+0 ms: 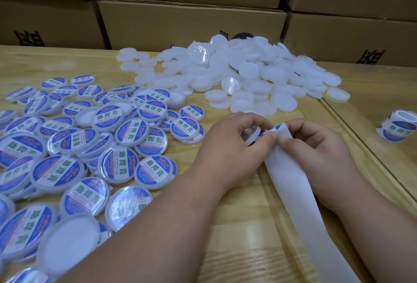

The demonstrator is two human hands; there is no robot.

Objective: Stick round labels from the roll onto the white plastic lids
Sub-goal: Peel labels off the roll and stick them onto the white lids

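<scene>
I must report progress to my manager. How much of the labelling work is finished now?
Done: the labelled lids spread at left. In hand: the left hand holds one lid while the right hand peels a label off the backing strip. Left: the pile of bare white lids, roughly comparable in number.

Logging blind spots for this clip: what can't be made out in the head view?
- Lid in the left hand: mostly hidden by its fingers.
- Label being peeled: only an edge shows between both hands; right hand covers the rest.
- Backing strip: its end runs off the bottom edge.
- Dark round object behind the unlabelled lids: mostly buried.
- Label roll: cut by the right edge.
</scene>
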